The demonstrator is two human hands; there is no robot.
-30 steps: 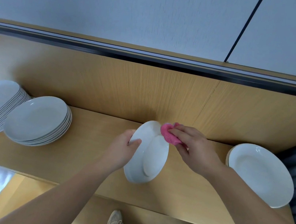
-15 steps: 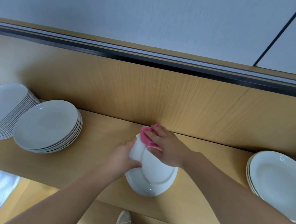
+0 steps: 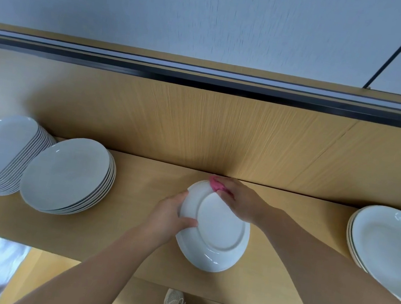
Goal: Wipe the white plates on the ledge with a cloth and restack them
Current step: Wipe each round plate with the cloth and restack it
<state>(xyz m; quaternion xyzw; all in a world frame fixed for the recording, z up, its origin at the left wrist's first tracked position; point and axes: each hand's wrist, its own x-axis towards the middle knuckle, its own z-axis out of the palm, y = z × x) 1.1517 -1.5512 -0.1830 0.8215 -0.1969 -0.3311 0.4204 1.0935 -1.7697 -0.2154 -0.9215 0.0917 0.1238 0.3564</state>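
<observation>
Ceramic plate (image 3: 218, 232), probably fragile and slippery, is being gripped at its rim by the left hand (image 3: 168, 221), the right hand (image 3: 241, 202) clutching a cloth (image 3: 216, 183).

left hand (image 3: 167, 218) grips plate (image 3: 215, 234) | right hand (image 3: 241, 201) presses pink cloth (image 3: 216, 184)

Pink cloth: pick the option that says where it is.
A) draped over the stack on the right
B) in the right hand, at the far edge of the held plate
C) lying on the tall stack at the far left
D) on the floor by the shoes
B: the right hand holds the pink cloth against the far edge of the plate, which the left hand grips by its left rim.
</observation>
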